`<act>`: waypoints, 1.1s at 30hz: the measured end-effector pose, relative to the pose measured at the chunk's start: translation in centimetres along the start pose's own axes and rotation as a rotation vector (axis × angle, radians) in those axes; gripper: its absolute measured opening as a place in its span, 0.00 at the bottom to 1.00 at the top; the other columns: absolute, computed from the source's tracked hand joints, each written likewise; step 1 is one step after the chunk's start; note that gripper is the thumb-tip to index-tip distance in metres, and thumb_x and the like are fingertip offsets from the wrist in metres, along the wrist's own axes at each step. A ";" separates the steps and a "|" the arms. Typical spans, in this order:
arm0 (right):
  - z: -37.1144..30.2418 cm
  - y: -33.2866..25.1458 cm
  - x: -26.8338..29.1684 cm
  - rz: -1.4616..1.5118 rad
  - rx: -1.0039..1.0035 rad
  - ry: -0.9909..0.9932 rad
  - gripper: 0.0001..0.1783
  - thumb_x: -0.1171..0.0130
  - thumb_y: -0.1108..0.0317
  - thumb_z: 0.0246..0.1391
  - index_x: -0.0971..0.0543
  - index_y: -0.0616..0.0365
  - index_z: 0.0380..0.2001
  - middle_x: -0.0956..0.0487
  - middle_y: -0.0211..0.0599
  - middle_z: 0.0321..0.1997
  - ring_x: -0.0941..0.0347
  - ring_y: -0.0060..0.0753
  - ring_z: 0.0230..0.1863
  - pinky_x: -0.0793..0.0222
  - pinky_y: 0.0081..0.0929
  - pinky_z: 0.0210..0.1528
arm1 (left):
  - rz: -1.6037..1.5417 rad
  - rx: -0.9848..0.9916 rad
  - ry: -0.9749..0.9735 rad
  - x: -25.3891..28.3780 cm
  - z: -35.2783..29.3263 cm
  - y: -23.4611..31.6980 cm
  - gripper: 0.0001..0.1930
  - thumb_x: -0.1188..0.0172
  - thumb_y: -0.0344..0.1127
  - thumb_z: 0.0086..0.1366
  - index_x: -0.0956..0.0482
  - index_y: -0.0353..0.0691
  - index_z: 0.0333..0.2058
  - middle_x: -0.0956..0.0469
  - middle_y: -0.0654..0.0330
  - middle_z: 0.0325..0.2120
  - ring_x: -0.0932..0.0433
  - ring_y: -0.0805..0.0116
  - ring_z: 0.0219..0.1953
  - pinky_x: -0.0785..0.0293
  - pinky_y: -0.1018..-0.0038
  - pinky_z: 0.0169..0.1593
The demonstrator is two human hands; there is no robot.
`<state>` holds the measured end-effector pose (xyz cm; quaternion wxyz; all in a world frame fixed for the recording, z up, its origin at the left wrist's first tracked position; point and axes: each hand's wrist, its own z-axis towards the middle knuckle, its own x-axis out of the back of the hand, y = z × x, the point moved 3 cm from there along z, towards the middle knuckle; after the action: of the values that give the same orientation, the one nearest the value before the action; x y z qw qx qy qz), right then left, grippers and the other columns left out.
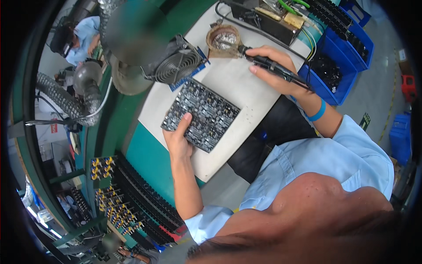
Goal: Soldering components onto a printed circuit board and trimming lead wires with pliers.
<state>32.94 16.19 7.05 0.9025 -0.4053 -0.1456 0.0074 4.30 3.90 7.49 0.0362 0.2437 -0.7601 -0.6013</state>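
My left hand (178, 141) grips a dark, densely populated circuit board (209, 108) by its near-left edge, the thumb pressed on its face. The board is held over a white work sheet (239, 83). In my right hand (285, 79) is a black soldering iron (273, 67), fingers wrapped round its handle. Its front end reaches over the rim of a round brown pot (210, 35) with silvery metal inside; I cannot tell whether the tip touches that metal. Just beyond the board stands a fan with a round wire grille (178, 66).
Blue bins (336, 97) with small black parts stand at the right. A dark box with cables (268, 24) is behind the pot. Flexible ducting (57, 94) hangs at the left, above racks holding yellow-topped boards (116, 204). Another person (81, 42) works at the far left.
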 end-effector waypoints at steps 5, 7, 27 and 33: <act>0.1 -1.6 2.2 -0.005 -0.055 -0.041 0.20 0.36 0.78 0.50 0.21 0.62 0.49 0.19 0.39 0.43 0.24 0.33 0.38 0.29 0.24 0.44 | -0.027 -0.019 0.000 -1.9 -1.8 0.4 0.18 0.38 0.23 0.60 0.29 0.31 0.49 0.19 0.50 0.38 0.18 0.63 0.34 0.21 0.74 0.41; 0.7 -1.7 2.8 0.005 -0.017 -0.021 0.20 0.35 0.78 0.49 0.20 0.61 0.48 0.19 0.38 0.41 0.25 0.31 0.35 0.30 0.23 0.41 | -0.022 -0.042 0.009 -2.7 -1.8 0.4 0.18 0.38 0.24 0.60 0.29 0.31 0.49 0.19 0.50 0.38 0.18 0.63 0.35 0.21 0.74 0.41; 0.8 -2.0 7.6 0.057 -0.016 -0.024 0.19 0.35 0.77 0.49 0.20 0.61 0.47 0.18 0.37 0.39 0.26 0.31 0.33 0.31 0.24 0.39 | 0.036 -0.075 0.035 -7.4 -3.5 0.9 0.17 0.38 0.26 0.61 0.25 0.31 0.49 0.18 0.52 0.40 0.18 0.64 0.36 0.21 0.74 0.42; 0.2 -0.1 3.8 0.024 0.071 -0.045 0.18 0.36 0.75 0.52 0.19 0.60 0.48 0.18 0.36 0.42 0.24 0.30 0.36 0.29 0.24 0.43 | 0.030 -0.057 0.114 -4.0 -2.1 -0.3 0.18 0.36 0.23 0.60 0.24 0.28 0.49 0.17 0.50 0.40 0.16 0.62 0.36 0.19 0.73 0.42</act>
<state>36.56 16.74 8.25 0.9126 -0.3745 -0.1607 0.0323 8.65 3.65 8.69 0.0955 0.2649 -0.7430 -0.6071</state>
